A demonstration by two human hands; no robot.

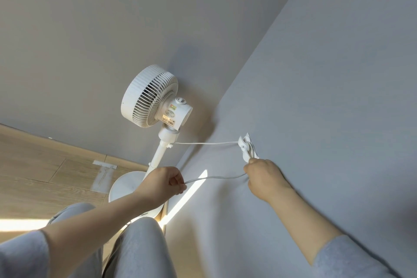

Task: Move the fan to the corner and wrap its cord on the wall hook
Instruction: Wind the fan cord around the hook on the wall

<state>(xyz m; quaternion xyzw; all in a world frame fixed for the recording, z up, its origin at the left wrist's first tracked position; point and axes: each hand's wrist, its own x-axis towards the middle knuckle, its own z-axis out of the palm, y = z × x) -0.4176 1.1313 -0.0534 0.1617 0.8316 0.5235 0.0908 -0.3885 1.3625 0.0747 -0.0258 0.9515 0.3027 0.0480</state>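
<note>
Pedestal fan [155, 99] stands in the corner (move done). Power cord [205, 143] is looped on the wall hook [245, 145]; right hand [262, 176] and left hand [165, 181] pinch the slack between them, unwrapped.

Light grey sleeves [343, 257] pushed up both forearms, with matching grey trousers [140, 253] (plain, unmarked).

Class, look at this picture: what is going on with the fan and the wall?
A person is winding the cord of a white fan onto a wall hook. The fan stands in the corner, and the cord runs from its pole to the hook. The right hand grips the cord just below the hook, while the left hand pinches the slack further along.
</note>
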